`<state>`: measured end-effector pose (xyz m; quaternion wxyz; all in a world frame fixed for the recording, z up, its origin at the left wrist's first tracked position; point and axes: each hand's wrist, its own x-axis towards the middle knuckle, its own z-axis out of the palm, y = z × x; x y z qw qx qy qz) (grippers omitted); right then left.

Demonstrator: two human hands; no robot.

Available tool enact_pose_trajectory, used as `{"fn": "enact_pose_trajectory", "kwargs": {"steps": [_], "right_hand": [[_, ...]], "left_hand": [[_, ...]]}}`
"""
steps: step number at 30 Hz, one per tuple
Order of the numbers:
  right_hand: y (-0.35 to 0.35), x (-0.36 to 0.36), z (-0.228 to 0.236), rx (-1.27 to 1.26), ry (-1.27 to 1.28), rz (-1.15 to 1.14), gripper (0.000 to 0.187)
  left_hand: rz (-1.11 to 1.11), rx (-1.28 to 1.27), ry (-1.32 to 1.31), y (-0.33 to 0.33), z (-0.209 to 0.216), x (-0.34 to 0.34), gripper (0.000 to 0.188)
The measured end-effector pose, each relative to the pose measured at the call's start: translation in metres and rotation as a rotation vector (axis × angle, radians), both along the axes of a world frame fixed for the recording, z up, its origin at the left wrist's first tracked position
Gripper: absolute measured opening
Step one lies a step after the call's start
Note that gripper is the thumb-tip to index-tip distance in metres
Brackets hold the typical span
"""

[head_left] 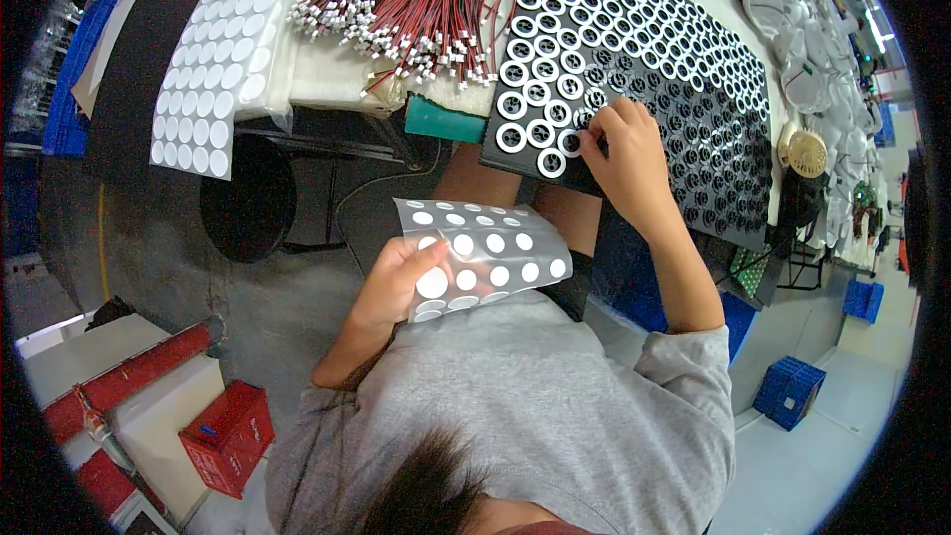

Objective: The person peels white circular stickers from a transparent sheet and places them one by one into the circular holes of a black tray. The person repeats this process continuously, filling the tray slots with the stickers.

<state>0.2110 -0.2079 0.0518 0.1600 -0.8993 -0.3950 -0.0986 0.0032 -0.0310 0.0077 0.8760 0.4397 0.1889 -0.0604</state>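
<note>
My left hand (396, 282) holds a curved, translucent sheet of round white stickers (480, 260) in front of my body, thumb on top. Some spots on that sheet are bare. Over the near left part of a large black tray (517, 165), my right hand (631, 154) has its thumb and forefinger pinched down beside the white rings. Whatever lies between those fingertips is hidden. White rings cover the tray's left and far parts; black round parts (698, 134) without white rings show at the near right.
Bundles of red and black wires with white connectors (426, 40) lie left of the tray. Another sheet of white round stickers (203, 89) hangs over the table edge. White cup-shaped parts (807, 84) are piled at the right. A black round stool (248, 198) stands below the table.
</note>
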Motion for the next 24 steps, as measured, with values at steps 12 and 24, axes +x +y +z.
{"fn": "enact_pose_trajectory", "kwargs": {"steps": [12,24], "right_hand": [[0.026,-0.094,0.026,0.152,0.162,0.710,0.026],[0.013,-0.098,0.023,-0.019,0.126,0.745,0.025]], "left_hand": [[0.014,0.006,0.058,-0.014,0.011,0.004,0.039],[-0.407,0.097,-0.203,-0.005,0.023,-0.005,0.029]]}}
